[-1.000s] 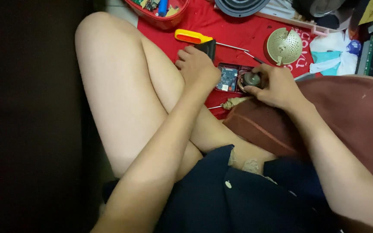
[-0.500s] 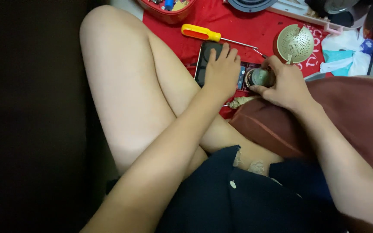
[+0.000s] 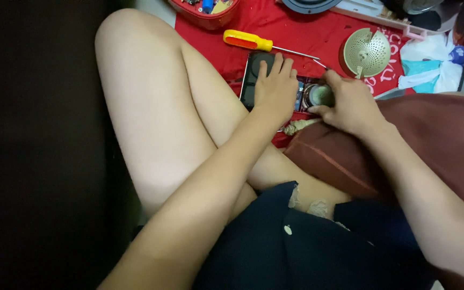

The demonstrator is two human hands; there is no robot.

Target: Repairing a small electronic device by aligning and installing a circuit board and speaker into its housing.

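Item, 1 black casing (image 3: 254, 75) on red cloth (image 3: 307, 40): left hand (image 3: 276, 88) lies flat on it, fingers spread, steadying. 1 small round speaker part (image 3: 319, 95) just beside: right hand (image 3: 350, 104) pinches it. Step judged: disassembly underway. Next move calls for the yellow-handled screwdriver (image 3: 248, 40), lying above.

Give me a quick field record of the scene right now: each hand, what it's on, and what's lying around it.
left hand: palm down, fingers spread on a black device case
right hand: fingers around a small round speaker part
surface: red cloth
screwdriver: yellow and orange handle, lying apart from both hands
perforated round grille: beside the right hand, untouched
red tray: top edge, small parts inside
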